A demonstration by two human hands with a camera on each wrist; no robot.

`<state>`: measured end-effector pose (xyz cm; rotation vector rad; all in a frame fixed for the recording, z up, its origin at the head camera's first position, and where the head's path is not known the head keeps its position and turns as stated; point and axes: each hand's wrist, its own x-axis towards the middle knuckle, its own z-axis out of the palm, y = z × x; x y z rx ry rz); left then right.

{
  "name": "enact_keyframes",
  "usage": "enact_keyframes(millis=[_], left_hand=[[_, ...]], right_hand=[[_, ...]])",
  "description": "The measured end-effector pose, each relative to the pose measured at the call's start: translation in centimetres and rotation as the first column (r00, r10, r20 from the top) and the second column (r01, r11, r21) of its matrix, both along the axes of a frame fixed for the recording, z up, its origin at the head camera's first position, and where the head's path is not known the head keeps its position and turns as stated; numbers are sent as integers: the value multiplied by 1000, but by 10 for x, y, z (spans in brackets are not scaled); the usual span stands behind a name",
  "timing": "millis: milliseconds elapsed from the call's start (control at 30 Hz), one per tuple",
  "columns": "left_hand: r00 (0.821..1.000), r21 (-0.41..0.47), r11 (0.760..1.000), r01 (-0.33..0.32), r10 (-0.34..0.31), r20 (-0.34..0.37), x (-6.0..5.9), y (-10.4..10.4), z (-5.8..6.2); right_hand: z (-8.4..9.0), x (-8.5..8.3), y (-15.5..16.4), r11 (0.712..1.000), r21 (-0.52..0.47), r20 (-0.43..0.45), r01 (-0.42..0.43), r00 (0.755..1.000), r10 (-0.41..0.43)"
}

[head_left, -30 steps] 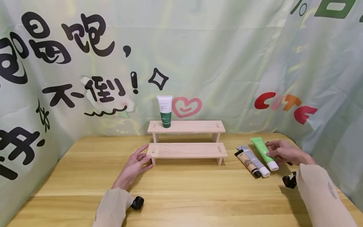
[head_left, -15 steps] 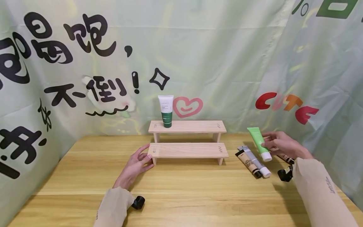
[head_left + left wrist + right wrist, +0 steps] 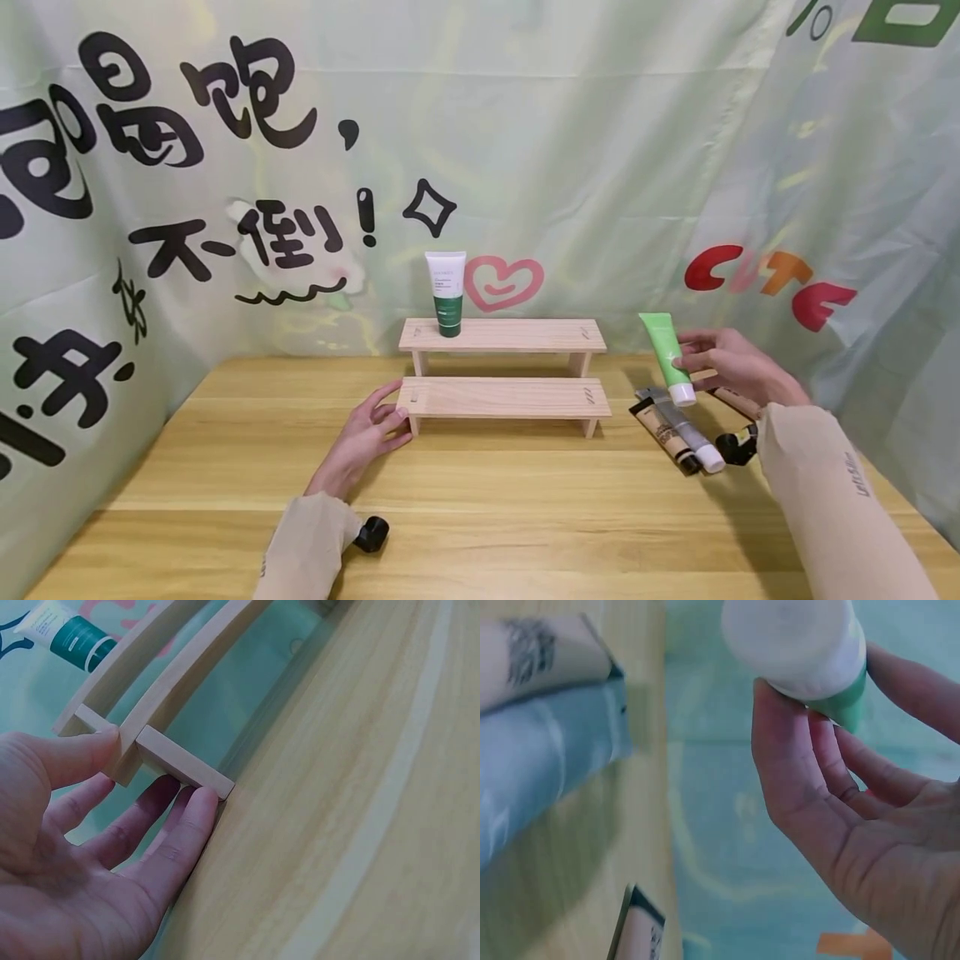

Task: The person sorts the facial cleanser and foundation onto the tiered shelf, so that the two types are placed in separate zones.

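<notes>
one held tube [image 3: 663,348], three lying tubes [image 3: 662,433], one standing tube [image 3: 447,293]

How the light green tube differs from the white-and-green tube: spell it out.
The light green tube, white-capped, is tilted in the right hand; the white-and-green tube, dark green below, stands upright on the upper shelf. Both have the flat end up.

Up and right of the fingers [image 3: 701,360] of the right hand [image 3: 742,371], bright letters [image 3: 714,267] on the cloth [image 3: 600,167] are spelling "CUTE". Up and left of the left hand [image 3: 363,437] and its fingers, big black writing [image 3: 276,235] is saying "喝饱," and "不倒!". Behind the right fingers, the sleeve [image 3: 828,500] is showing "Let's", then blurry letters.
</notes>
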<state>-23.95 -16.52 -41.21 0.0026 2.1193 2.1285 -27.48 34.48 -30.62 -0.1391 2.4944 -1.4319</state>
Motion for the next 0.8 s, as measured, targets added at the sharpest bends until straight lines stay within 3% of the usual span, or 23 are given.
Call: enact_keyframes(millis=[167, 800], left_hand=[[1000, 1, 1000, -1, 1, 4, -1, 0, 0], [1000, 6, 1000, -6, 6, 11, -2, 0, -1]], right_hand=[[7, -3, -15, 1000, 29, -46, 10, 999, -9], [37, -19, -69, 1000, -10, -131, 0, 991, -2]])
